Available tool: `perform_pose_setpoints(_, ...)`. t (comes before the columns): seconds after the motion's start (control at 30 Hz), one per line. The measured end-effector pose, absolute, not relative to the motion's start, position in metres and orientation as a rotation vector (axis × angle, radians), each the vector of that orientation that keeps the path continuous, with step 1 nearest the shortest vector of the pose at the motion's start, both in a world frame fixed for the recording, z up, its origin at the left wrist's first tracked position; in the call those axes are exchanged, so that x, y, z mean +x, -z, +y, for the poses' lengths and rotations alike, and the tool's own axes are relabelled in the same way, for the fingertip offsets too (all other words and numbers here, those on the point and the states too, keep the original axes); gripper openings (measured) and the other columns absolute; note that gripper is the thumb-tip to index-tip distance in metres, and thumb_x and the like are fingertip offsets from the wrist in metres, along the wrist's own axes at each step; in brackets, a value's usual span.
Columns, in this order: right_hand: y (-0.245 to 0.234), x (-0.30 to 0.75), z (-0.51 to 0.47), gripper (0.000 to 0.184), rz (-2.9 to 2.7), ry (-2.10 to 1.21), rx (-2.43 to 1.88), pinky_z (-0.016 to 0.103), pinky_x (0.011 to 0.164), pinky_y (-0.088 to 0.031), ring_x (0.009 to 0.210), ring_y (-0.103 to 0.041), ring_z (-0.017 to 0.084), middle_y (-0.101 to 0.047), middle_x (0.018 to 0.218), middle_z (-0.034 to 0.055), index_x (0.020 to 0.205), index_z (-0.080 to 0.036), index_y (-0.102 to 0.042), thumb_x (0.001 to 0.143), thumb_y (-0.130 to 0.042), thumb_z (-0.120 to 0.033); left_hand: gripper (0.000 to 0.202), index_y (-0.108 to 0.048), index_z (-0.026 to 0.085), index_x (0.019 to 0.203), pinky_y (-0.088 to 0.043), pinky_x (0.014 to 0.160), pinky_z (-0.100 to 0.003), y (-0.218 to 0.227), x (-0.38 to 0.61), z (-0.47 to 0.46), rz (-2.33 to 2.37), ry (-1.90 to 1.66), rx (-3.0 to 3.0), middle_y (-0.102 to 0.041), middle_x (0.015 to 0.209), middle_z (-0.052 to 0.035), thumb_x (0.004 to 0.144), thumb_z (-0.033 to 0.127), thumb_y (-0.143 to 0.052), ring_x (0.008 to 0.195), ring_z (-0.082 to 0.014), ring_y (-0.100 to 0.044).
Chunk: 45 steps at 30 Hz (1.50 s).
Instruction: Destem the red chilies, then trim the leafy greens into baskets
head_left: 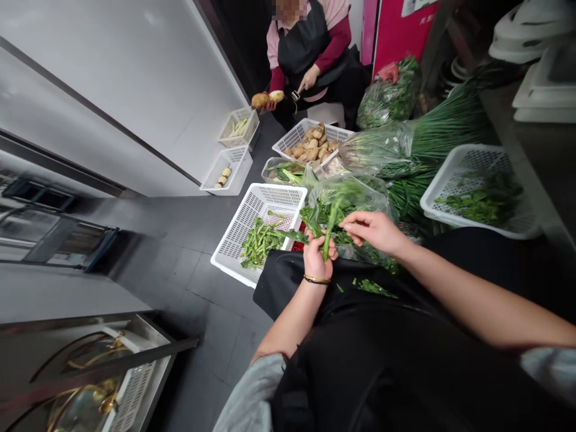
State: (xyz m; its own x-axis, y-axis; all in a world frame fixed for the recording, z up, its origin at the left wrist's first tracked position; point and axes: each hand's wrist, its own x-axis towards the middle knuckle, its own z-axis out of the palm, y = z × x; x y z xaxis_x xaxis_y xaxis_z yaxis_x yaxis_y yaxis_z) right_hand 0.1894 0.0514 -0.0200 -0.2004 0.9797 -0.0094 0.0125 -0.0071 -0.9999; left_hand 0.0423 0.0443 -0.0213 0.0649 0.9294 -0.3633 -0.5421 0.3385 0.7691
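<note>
Fingers of left hand [317, 257] closed round green stalk [332, 225], stalk upright, just right of white basket [252, 210]. Right hand [371, 228] beside stalk top, fingers loosely curled, pinching at leaves; what exactly it grips, cannot tell. Cut green stems [260, 241] piled inside basket. Plastic bag of greens [355, 201] right of basket, behind both hands. Leaf scraps on black apron [373, 288], near basket's right corner. Beyond basket, another person's hand holds potato [260, 99]; potato basket [310, 144] beyond too.
</note>
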Motion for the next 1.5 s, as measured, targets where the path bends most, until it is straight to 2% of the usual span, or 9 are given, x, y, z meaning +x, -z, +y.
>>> perform_pose_setpoints(0.2,0.013,0.248,0.060,0.027,-1.510,-1.068,-1.347,0.029,0.050,-0.044,0.048,-0.053,0.014,-0.060,0.061,0.0013,0.088,-0.021,-0.061,0.081,-0.055,-0.046,0.038,-0.041,0.021,0.082,-0.006,0.037,-0.017,0.016,0.041,0.040,0.860,-1.107,0.507,-0.040,0.053,0.0088,0.066,0.034,-0.073,0.035,-0.0009,-0.024)
perform_pose_setpoints(0.3,0.019,0.312,0.056,0.020,-1.779,-0.408,-1.923,0.040,0.076,-0.047,0.086,-0.064,0.027,-0.066,0.097,0.0137,0.095,-0.020,-0.064,0.085,-0.054,-0.034,0.042,-0.040,0.020,0.079,-0.006,0.036,-0.017,0.019,0.040,0.043,0.855,-1.092,0.508,-0.033,0.050,0.0105,0.068,0.041,-0.075,0.034,-0.0006,-0.021)
perform_pose_setpoints(0.4,0.024,0.339,0.055,0.044,-1.842,-0.232,-2.443,0.050,0.076,-0.046,0.097,-0.060,0.040,-0.058,0.111,0.0283,0.105,-0.010,-0.062,0.080,-0.061,-0.046,0.041,-0.043,0.020,0.082,-0.014,0.035,-0.017,0.024,0.045,0.044,0.875,-1.107,0.546,-0.038,0.050,0.0099,0.066,0.040,-0.076,0.035,-0.0030,-0.031)
perform_pose_setpoints(0.6,0.020,0.226,0.066,0.047,-1.687,-1.227,-1.390,0.028,0.056,-0.047,0.057,-0.059,0.016,-0.064,0.065,0.0039,0.086,-0.017,-0.064,0.083,-0.046,-0.060,0.042,-0.045,0.019,0.085,-0.020,0.036,-0.018,0.021,0.060,0.038,0.934,-1.088,0.637,-0.049,0.055,0.0065,0.065,0.038,-0.076,0.040,-0.0063,-0.045)
perform_pose_setpoints(0.83,0.042,0.187,0.018,0.034,-2.148,-0.532,-1.056,0.027,0.069,-0.043,0.072,-0.059,0.016,-0.066,0.079,0.0073,0.087,-0.021,-0.069,0.093,-0.040,-0.038,0.042,-0.041,0.021,0.086,-0.013,0.036,-0.016,0.022,0.044,0.043,1.013,-1.248,0.487,-0.044,0.054,0.0094,0.065,0.035,-0.075,0.036,-0.0027,-0.034)
perform_pose_setpoints(1.0,0.052,0.230,0.036,0.038,-2.372,-0.842,-1.554,0.027,0.059,-0.041,0.068,-0.061,0.019,-0.067,0.078,0.0062,0.093,-0.021,-0.069,0.074,-0.063,-0.054,0.043,-0.041,0.021,0.086,-0.018,0.035,-0.017,0.026,0.043,0.043,0.973,-1.227,0.543,-0.052,0.058,0.0069,0.065,0.036,-0.075,0.037,-0.0048,-0.041)
perform_pose_setpoints(1.1,0.028,0.223,0.060,0.043,-2.128,-1.120,-1.492,0.024,0.058,-0.041,0.063,-0.060,0.016,-0.066,0.073,0.0026,0.096,-0.021,-0.064,0.084,-0.046,-0.058,0.045,-0.042,0.020,0.085,-0.019,0.034,-0.018,0.028,0.052,0.037,0.976,-1.196,0.631,-0.056,0.062,0.0052,0.063,0.038,-0.076,0.036,-0.0047,-0.042)
perform_pose_setpoints(1.33,0.007,0.169,0.027,0.042,-2.251,-0.500,-1.414,0.025,0.059,-0.036,0.069,-0.061,0.017,-0.067,0.077,0.0096,0.081,-0.018,-0.063,0.095,-0.031,-0.041,0.040,-0.038,0.022,0.081,-0.007,0.034,-0.018,0.021,0.048,0.038,0.992,-1.178,0.484,-0.042,0.048,0.0114,0.067,0.037,-0.073,0.029,-0.0014,-0.027)
perform_pose_setpoints(1.5,0.038,0.218,0.016,0.038,-2.452,-0.850,-1.514,0.029,0.060,-0.041,0.066,-0.061,0.021,-0.066,0.073,0.0085,0.078,-0.021,-0.066,0.082,-0.050,-0.056,0.043,-0.041,0.020,0.078,-0.010,0.034,-0.018,0.025,0.038,0.045,1.019,-1.189,0.493,-0.050,0.053,0.0083,0.065,0.042,-0.074,0.030,-0.0010,-0.029)
